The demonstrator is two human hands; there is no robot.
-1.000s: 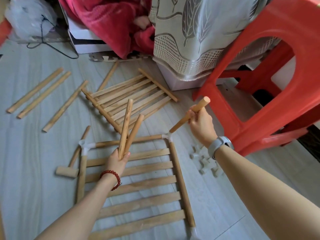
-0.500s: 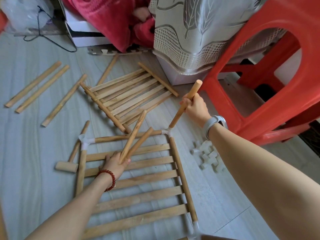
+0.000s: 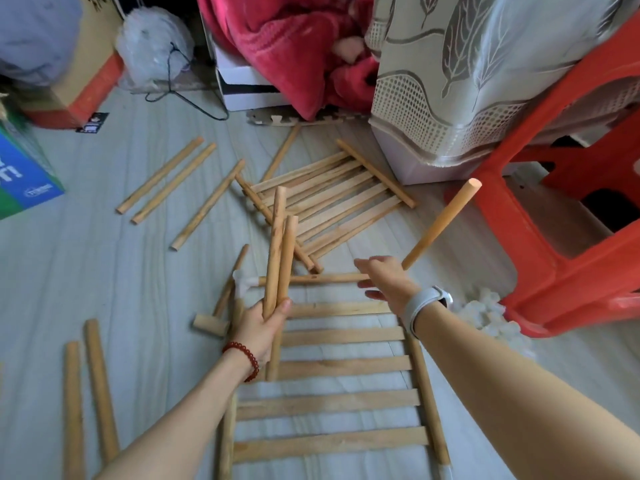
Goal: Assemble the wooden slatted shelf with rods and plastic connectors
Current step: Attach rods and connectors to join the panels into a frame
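Left hand point(image 3: 263, 323) has two loose rods point(image 3: 278, 251) gripped together at their lower ends, both sticking up and slightly away over the slatted panel point(image 3: 332, 368) lying flat on the floor point(image 3: 104, 271). There's a red bead bracelet point(image 3: 244, 356) on that wrist.

Right hand point(image 3: 382, 278) is out over the far right corner of the panel with fingers spread and relaxed, not closed on anything I can make out. Just beyond it an upright rod point(image 3: 441, 223) rises from that corner, leaning off to the right; whether the fingers touch its base, I can't tell. That wrist has a grey watch point(image 3: 427, 304).

On the panel's far left corner sits a white plastic connector point(image 3: 242, 280), joining the top rail and the left side rail. A small wooden mallet point(image 3: 216, 320) lies just beside it on the left.

Further out, a second slatted panel point(image 3: 332, 199) lies flat at an angle. More spare rods point(image 3: 166, 178) are scattered on the floor to the left, and two more point(image 3: 86, 393) lie nearer, bottom left. A pile of white connectors point(image 3: 485, 313) sits on the right, next to the red plastic stool point(image 3: 554, 202).
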